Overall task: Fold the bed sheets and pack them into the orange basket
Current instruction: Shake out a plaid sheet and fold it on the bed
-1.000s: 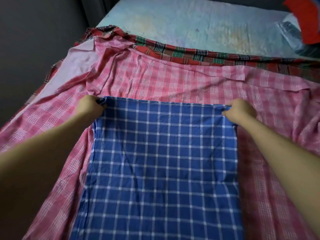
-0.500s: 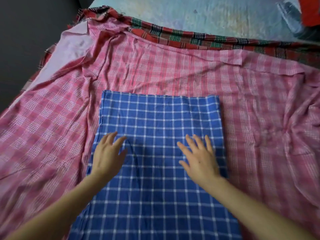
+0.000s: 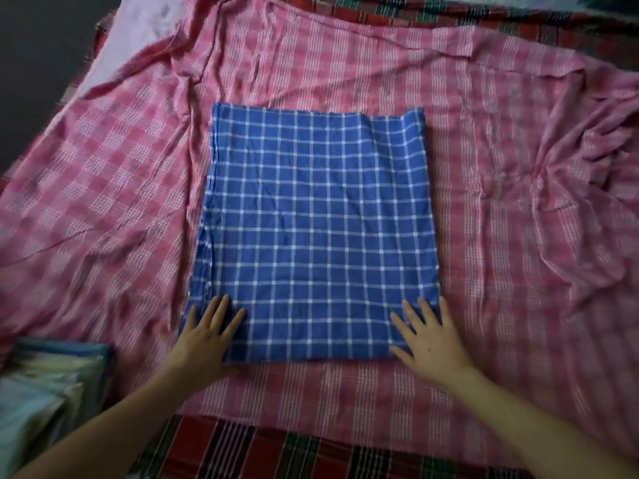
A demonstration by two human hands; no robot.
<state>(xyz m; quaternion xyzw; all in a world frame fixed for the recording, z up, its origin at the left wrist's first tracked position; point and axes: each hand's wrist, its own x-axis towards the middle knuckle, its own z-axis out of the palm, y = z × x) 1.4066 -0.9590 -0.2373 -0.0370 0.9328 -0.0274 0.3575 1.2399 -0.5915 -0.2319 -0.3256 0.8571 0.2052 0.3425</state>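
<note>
Left hand [image 3: 207, 335] and right hand [image 3: 430, 337] press flat (fingers spread) on blue sheet [image 3: 318, 219]; pink sheet [image 3: 501, 202] underneath.

A dark grey surface [image 3: 41, 63], wall or floor I cannot tell, fills the upper left corner under dim, soft light.

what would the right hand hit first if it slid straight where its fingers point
The right hand lies flat on the blue sheet, so first more of that sheet along its right edge, then likely the pink sheet.
</note>
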